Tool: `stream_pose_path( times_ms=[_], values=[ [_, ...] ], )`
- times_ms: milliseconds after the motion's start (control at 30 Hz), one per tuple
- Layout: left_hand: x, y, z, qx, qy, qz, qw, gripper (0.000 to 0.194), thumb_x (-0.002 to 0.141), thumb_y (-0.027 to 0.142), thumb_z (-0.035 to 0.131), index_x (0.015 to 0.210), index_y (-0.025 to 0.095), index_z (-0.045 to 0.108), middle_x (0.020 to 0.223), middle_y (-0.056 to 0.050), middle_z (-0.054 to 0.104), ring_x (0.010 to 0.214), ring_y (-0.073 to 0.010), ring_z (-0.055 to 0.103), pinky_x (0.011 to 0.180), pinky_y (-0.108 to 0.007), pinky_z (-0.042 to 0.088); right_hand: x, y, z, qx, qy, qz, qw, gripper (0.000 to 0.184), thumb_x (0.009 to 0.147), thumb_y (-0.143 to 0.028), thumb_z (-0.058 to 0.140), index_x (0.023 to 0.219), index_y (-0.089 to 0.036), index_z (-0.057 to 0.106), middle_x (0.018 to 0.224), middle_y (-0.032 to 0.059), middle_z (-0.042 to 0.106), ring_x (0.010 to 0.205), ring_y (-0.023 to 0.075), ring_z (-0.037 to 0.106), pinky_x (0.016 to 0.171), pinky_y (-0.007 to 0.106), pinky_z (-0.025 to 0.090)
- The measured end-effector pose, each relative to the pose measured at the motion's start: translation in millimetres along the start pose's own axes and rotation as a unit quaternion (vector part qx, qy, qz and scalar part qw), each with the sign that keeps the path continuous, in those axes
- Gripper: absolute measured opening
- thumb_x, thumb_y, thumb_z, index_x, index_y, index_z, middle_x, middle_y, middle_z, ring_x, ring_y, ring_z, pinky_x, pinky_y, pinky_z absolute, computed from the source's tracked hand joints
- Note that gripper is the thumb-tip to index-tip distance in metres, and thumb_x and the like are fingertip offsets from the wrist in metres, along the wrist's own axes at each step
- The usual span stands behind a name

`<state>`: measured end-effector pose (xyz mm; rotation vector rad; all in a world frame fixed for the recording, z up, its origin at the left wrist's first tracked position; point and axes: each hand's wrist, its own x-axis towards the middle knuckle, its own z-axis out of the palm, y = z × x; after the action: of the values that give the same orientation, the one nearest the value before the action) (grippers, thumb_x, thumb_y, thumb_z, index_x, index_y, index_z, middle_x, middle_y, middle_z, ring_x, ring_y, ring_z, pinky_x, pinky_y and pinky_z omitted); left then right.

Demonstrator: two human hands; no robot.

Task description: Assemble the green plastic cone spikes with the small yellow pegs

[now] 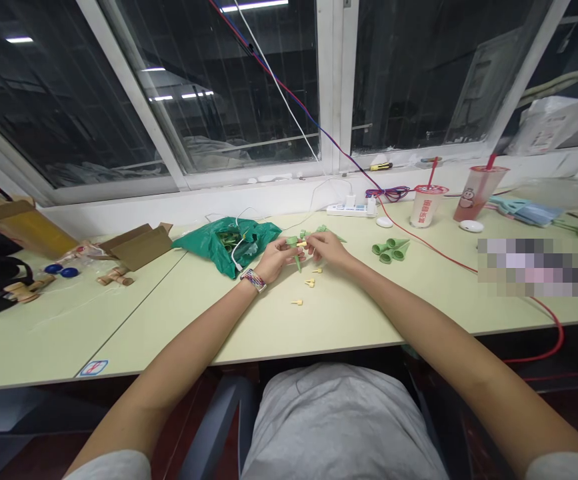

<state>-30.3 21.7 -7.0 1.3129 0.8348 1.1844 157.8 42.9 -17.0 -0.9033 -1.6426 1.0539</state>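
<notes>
Green plastic cone (297,257), tapered and smooth-walled, is being held point-down just above the pale green laminate table (349,320) by the left hand (273,259), whose fingers are curling around its wide end. The right hand (326,248) is pinching a small pale yellow peg (301,245) between thumb and fingertips, close against the cone; at this size, whether the two are touching cannot be told with confidence. Three more yellow pegs (309,283) are lying loose on the table below the hands, with a broad stretch of laminate between them and the table's front edge. Both forearms are reaching forward over that edge, elbows wide and wrists close together, a woven band (253,280) circling the left wrist. A crumpled green plastic bag (229,243) is sitting just beside the left hand, while a cluster of green cones (391,250) is resting to the right, well apart. Farther back, a white power strip (351,210) and a red cable (433,247) are lying near the window, with two drink cups (479,192) standing farther right.
</notes>
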Motion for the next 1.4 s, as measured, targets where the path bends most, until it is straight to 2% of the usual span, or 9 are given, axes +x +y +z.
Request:
stream_pose_path(
  times_ms=[133, 300, 633, 767, 900, 1000, 1133, 1300, 1400],
  values=[
    [2.3, -2.4, -4.4, 0.013, 0.001, -0.001, 1.0, 0.05, 0.057, 0.029, 0.097, 0.099, 0.014, 0.074, 0.102, -0.01, 0.077, 0.082, -0.0207, 0.073, 0.086, -0.044, 0.063, 0.1, -2.6, -0.4, -0.003, 0.004, -0.036, 0.999, 0.023, 0.077, -0.032, 0.077, 0.091, -0.02, 0.064, 0.08, -0.0008, 0.07, 0.052, 0.0105, 0.062, 0.048, 0.022, 0.051],
    [4.0, -6.3, -8.1, 0.026, -0.011, 0.009, 1.0, 0.049, 0.06, 0.029, 0.096, 0.102, 0.014, 0.074, 0.1, -0.009, 0.077, 0.079, -0.0199, 0.073, 0.079, -0.039, 0.063, -0.7, -2.9, 0.2, 0.011, -0.008, -0.032, 0.999, 0.017, 0.079, -0.032, 0.075, 0.081, -0.018, 0.067, 0.069, -0.0002, 0.068, 0.05, 0.0116, 0.061, 0.049, 0.024, 0.053],
    [1.6, -5.5, -4.6, 0.049, -0.016, 0.03, 0.998, 0.043, 0.065, 0.034, 0.093, 0.098, 0.014, 0.073, 0.095, -0.009, 0.076, 0.081, -0.0204, 0.072, 0.079, -0.038, 0.061, -1.3, 1.7, 1.6, 0.004, -0.026, 0.028, 0.999, 0.051, 0.096, -0.059, 0.059, 0.065, -0.018, 0.062, 0.051, 0.0004, 0.059, 0.042, 0.0105, 0.054, 0.043, 0.022, 0.044],
    [1.9, -4.3, -4.9, 0.037, -0.014, 0.028, 0.999, 0.045, 0.063, 0.032, 0.094, 0.099, 0.015, 0.073, 0.097, -0.008, 0.076, 0.082, -0.0204, 0.072, 0.082, -0.039, 0.062, -0.9, -1.6, -0.1, 0.042, -0.032, 0.009, 0.999, 0.028, 0.085, -0.046, 0.072, 0.084, -0.021, 0.061, 0.067, -0.0015, 0.068, 0.046, 0.012, 0.059, 0.043, 0.024, 0.048],
    [0.2, -2.0, -2.8, 0.023, -0.011, 0.024, 0.999, 0.047, 0.06, 0.029, 0.096, 0.098, 0.014, 0.073, 0.099, -0.009, 0.076, 0.087, -0.0213, 0.072, 0.085, -0.041, 0.063, 0.1, -4.3, -1.4, 0.048, -0.024, -0.018, 0.998, 0.027, 0.072, -0.03, 0.079, 0.088, -0.02, 0.061, 0.071, -0.0024, 0.07, 0.047, 0.0112, 0.059, 0.044, 0.023, 0.047],
    [-0.2, -1.2, -2.7, 0.022, -0.01, 0.025, 0.999, 0.047, 0.061, 0.029, 0.095, 0.1, 0.014, 0.074, 0.1, -0.009, 0.076, 0.087, -0.0212, 0.072, 0.084, -0.039, 0.063, 0.3, -3.9, -1.2, 0.028, -0.021, -0.009, 0.999, 0.023, 0.08, -0.038, 0.075, 0.08, -0.018, 0.064, 0.065, -0.0001, 0.069, 0.045, 0.0096, 0.055, 0.042, 0.021, 0.043],
    [0.9, -1.1, -3.4, 0.026, 0.0, 0.025, 0.999, 0.048, 0.062, 0.032, 0.095, 0.102, 0.014, 0.074, 0.098, -0.009, 0.076, 0.081, -0.02, 0.072, 0.082, -0.039, 0.063, -0.3, -3.9, -1.0, 0.019, -0.015, 0.029, 0.999, 0.048, 0.094, -0.055, 0.058, 0.066, -0.017, 0.063, 0.054, 0.0027, 0.064, 0.041, 0.0096, 0.053, 0.041, 0.021, 0.041],
    [0.5, -1.2, -2.3, 0.021, -0.006, 0.026, 0.999, 0.047, 0.061, 0.032, 0.096, 0.099, 0.014, 0.075, 0.099, -0.008, 0.076, 0.082, -0.0207, 0.072, 0.086, -0.042, 0.063, -0.6, -5.7, -1.5, 0.035, -0.005, -0.014, 0.999, 0.029, 0.08, -0.045, 0.077, 0.08, -0.019, 0.064, 0.066, -0.0008, 0.068, 0.045, 0.0105, 0.057, 0.044, 0.022, 0.046],
    [-0.1, -1.1, -1.8, 0.023, -0.007, 0.024, 0.999, 0.047, 0.061, 0.033, 0.096, 0.099, 0.015, 0.075, 0.099, -0.009, 0.076, 0.082, -0.0207, 0.072, 0.085, -0.042, 0.063, -1.2, -4.4, -1.2, 0.015, 0.002, 0.003, 1.0, 0.038, 0.088, -0.051, 0.068, 0.07, -0.018, 0.062, 0.057, -0.0005, 0.062, 0.044, 0.0097, 0.054, 0.044, 0.022, 0.044]
  ],
)
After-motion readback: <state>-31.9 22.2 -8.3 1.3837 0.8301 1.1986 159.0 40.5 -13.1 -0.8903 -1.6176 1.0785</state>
